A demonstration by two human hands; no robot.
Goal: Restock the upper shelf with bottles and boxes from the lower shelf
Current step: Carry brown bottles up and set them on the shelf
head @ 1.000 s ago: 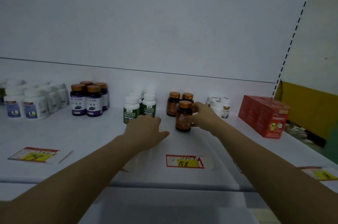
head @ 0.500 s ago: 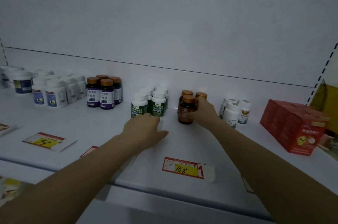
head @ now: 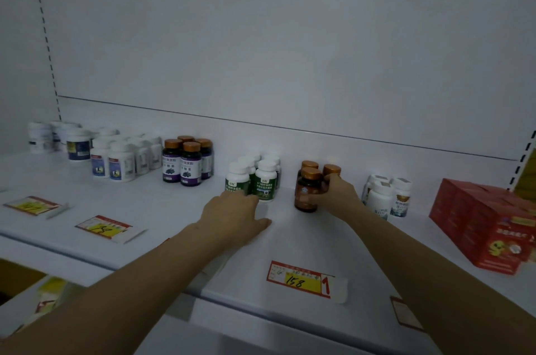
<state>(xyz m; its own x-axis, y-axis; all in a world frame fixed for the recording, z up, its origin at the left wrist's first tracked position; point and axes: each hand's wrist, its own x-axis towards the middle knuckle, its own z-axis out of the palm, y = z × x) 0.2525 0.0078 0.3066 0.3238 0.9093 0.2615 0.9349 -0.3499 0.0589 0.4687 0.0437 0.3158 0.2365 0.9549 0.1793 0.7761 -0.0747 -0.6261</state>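
Near the back edge of the upper shelf (head: 304,241), the grip of the right hand (head: 339,196) wraps the amber pill bottle (head: 306,192) mid-body, sensible for something likely light, rigid and slick; the left hand (head: 235,215) lies flat.

White shelf (head: 162,203) before me: bottles (head: 190,164) standing from ten to one o'clock, red boxes (head: 493,227) at three, price tags (head: 298,279) nearest me.

Three amber bottles (head: 307,190) with copper caps. Four dark purple-labelled bottles (head: 190,164). Four green-labelled white bottles (head: 266,183), counted by their caps. Three white bottles (head: 377,198) at the right. Three yellow-marked price tags (head: 298,279) show plainly. The blue-labelled white bottles (head: 120,164) and red boxes (head: 493,227) overlap too much to count.
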